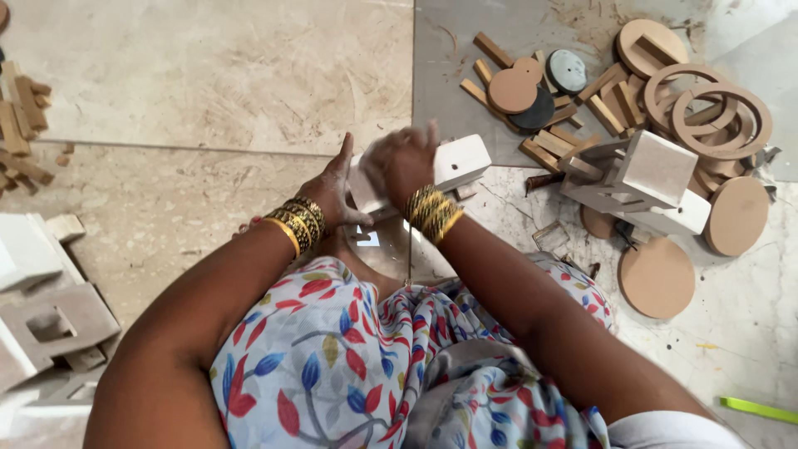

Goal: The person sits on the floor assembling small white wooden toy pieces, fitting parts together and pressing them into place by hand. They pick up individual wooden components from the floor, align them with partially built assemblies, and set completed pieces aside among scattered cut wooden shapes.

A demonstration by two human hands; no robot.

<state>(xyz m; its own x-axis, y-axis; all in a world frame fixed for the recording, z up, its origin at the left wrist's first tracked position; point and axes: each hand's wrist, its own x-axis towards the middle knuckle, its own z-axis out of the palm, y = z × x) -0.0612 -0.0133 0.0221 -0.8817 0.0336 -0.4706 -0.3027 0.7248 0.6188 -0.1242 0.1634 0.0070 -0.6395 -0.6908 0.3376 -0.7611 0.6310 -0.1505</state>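
Note:
A white painted wooden block (462,160) lies on the floor in front of me. My left hand (335,189) grips its near left end, thumb raised. Over the top of the block my right hand (401,160) is blurred, fingers pressed against its surface; whether it holds something small I cannot tell. Both wrists carry gold bangles. My lap, in a floral cloth, fills the lower part of the view.
A heap of wooden discs, rings (721,118) and sticks lies at the upper right, with a white box-shaped piece (655,170) beside it. More white and grey pieces (51,320) sit at the left, wooden sticks (21,125) at far left, a green strip (758,409) at lower right.

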